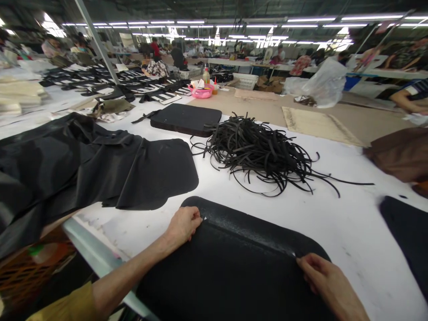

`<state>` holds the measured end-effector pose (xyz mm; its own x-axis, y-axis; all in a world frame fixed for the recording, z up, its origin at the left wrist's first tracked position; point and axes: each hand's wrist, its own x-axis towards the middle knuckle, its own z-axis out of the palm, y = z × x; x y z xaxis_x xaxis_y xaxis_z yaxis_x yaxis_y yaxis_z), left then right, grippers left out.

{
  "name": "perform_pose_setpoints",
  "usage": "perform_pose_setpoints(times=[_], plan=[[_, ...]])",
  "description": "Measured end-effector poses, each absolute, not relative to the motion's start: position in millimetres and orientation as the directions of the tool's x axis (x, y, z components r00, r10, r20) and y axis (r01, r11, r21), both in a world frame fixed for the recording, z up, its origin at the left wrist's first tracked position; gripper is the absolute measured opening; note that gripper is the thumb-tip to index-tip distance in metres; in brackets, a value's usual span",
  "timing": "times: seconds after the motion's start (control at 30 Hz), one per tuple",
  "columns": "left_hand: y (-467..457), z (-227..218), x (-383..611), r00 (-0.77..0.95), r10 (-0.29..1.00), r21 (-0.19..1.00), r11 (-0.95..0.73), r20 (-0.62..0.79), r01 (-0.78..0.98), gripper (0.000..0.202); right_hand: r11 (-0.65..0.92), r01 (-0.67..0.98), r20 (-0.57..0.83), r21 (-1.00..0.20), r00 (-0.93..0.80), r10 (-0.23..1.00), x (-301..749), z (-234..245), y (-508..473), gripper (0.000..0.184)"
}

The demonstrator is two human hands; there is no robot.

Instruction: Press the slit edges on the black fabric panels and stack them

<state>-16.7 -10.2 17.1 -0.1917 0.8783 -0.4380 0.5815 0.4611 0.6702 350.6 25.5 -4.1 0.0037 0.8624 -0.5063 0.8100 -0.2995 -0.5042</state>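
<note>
A large black sheet panel with rounded corners (234,281) lies in front of me, partly over the table's near edge. A glossy, wet-looking band runs across its upper part. My left hand (185,223) is closed in a pinch at the band's left end, touching the panel. At the right end my right hand (323,274) pinches in the same way. A small bright fleck shows by each set of fingertips; what the fingers hold is too small to make out. Beyond the panel sits a tangled pile of thin black strips (261,151).
Draped black sheets (100,165) cover the table's left side. A stack of black panels (185,118) lies behind. Farther back are a pink basket (201,91) with bottles and a clear plastic bag (326,84). Another black piece (408,236) lies at right. Several people work beyond.
</note>
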Motion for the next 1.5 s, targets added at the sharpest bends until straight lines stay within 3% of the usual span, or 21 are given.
perform_pose_setpoints(times=[0.13,0.23,0.37,0.47,0.57,0.67,0.77,0.87,0.97,1.1,1.23,1.4,1.5], plan=[[-11,25,-14,-0.214,0.900,0.577,0.412,-0.380,0.705,0.013,-0.310,0.813,-0.492,-0.493,0.034,0.870,347,-1,23,0.035],[-16,30,-8,-0.219,0.944,0.449,0.312,-0.248,0.837,0.006,-0.258,0.853,-0.376,-0.453,0.080,0.923,341,2,16,0.029],[-23,24,1,0.126,0.991,0.163,-0.117,-0.044,0.980,0.022,-0.085,0.944,-0.076,-0.319,0.064,0.995,329,2,4,0.018],[-28,19,3,0.328,0.942,0.051,-0.325,-0.077,0.945,0.028,0.161,0.980,0.105,-0.119,-0.149,0.983,324,-2,-2,0.010],[-34,23,6,0.396,0.909,-0.080,-0.408,-0.128,0.910,0.041,0.327,0.942,0.198,0.073,-0.336,0.921,322,-2,-9,0.020],[-41,32,17,0.413,0.894,-0.194,-0.442,-0.173,0.876,0.065,0.414,0.874,0.198,0.255,-0.466,0.862,316,5,-20,0.045],[-42,36,34,0.369,0.904,-0.308,-0.422,-0.218,0.852,0.079,0.442,0.794,0.130,0.418,-0.534,0.836,301,13,-32,0.071],[-39,36,50,0.368,0.905,-0.397,-0.424,-0.212,0.814,0.080,0.411,0.771,0.133,0.487,-0.531,0.837,286,13,-36,0.075],[-35,35,52,0.345,0.910,-0.383,-0.410,-0.230,0.827,0.080,0.398,0.781,0.157,0.480,-0.524,0.837,281,9,-35,0.074],[-37,34,30,0.373,0.895,-0.182,-0.420,-0.247,0.889,0.080,0.399,0.787,0.165,0.470,-0.523,0.836,294,4,-33,0.068],[-39,27,2,0.373,0.900,-0.041,-0.391,-0.224,0.919,0.062,0.409,0.794,0.167,0.449,-0.525,0.835,317,0,-34,0.061],[-33,28,-9,0.199,0.936,0.020,-0.202,-0.290,0.979,0.051,0.371,0.852,0.253,0.368,-0.476,0.842,323,10,-17,0.036],[-19,37,-4,0.194,0.966,0.150,-0.169,-0.172,0.974,0.044,0.354,0.899,0.271,0.257,-0.418,0.867,298,27,18,0.025]])
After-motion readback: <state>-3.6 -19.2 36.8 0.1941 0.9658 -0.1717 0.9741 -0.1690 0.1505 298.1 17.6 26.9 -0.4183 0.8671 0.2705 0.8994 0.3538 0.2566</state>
